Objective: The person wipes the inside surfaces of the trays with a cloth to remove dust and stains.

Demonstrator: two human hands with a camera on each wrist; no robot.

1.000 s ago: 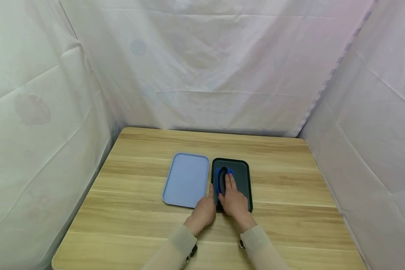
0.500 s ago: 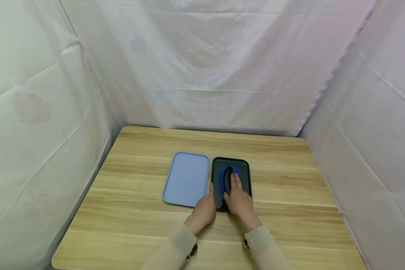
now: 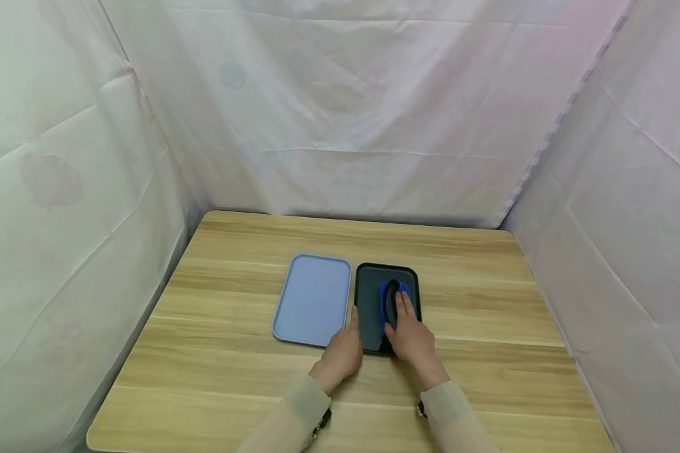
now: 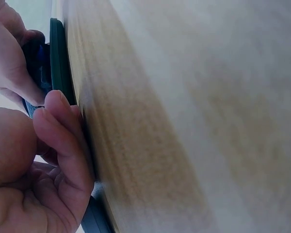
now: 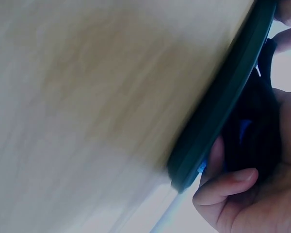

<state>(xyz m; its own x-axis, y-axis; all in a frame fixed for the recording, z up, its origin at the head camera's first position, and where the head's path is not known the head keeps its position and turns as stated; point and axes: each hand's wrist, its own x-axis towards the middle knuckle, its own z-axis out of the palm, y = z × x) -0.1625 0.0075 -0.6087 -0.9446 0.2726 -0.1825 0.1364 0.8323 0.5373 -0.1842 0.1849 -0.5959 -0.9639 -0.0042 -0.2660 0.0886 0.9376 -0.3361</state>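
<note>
A dark green tray (image 3: pixel 369 284) lies on the table, holding a scrub brush (image 3: pixel 391 304) with a black arched handle and a blue base. My right hand (image 3: pixel 413 344) grips that handle; two fingers stretch forward along it, while others curl about it in the right wrist view. At the near left corner of the tray, my left hand (image 3: pixel 341 353) holds its edge. One finger lies straight along the rim, and curled fingers (image 4: pixel 63 141) rest against the tray's side in the left wrist view. The underside of the brush is hidden.
Left of the dark tray, close beside it, lies a light blue tray (image 3: pixel 311 299). Both sit on a wood-grain table (image 3: pixel 221 352). Pale cloth walls (image 3: pixel 340 113) stand behind the table and at its two sides.
My right hand has moved the brush to the right across the dark tray, from its left side to its right side. My left hand and both trays stay in place.
</note>
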